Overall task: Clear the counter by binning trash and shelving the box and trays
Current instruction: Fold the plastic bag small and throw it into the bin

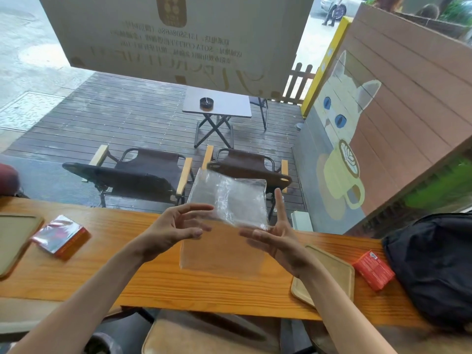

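Observation:
A clear plastic bag (227,200) hangs above the middle of the wooden counter (153,282), held between both hands. My left hand (173,228) pinches its left edge with thumb and fingers. My right hand (275,236) touches its lower right corner, fingers spread. One beige tray (15,236) lies at the counter's far left. A second beige tray (339,272) lies to the right, partly under my right forearm. An orange box wrapped in shiny film (61,238) sits left of centre. A small orange box (374,269) rests beside the right tray.
A dark backpack (434,272) fills the counter's right end. A stool seat (204,335) stands below the counter's near edge. Beyond the counter are two folding chairs (143,172), a small folding table (217,103) with a black ashtray, and a wall painted with a cat.

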